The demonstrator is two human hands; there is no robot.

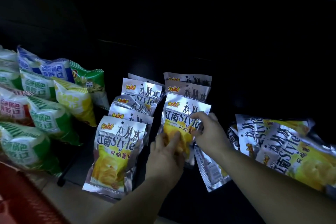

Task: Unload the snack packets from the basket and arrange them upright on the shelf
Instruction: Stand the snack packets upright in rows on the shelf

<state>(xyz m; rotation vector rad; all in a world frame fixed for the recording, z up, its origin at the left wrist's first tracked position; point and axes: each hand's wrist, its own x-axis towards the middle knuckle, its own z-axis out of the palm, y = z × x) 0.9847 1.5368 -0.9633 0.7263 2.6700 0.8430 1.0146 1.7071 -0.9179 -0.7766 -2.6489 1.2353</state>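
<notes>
Both hands on front packet (183, 114), setting it up in its row.
L hand (167, 151) grips its lower left corner, R hand (207, 131) pinches the right edge; packet stands btwn them on shelf (183, 192). Prob. light, slick foil, puffy, chips brittle, so hold by flat seams, not the belly. Spare pile (281, 143) lies flat right of R hand.

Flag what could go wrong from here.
1. The front packet, held by the left grip and the right grip, may tip forward on release: nothing visible props it.
2. A flat packet lies beside its base and may snag it.
3. The loose pile at right could slide.
</notes>
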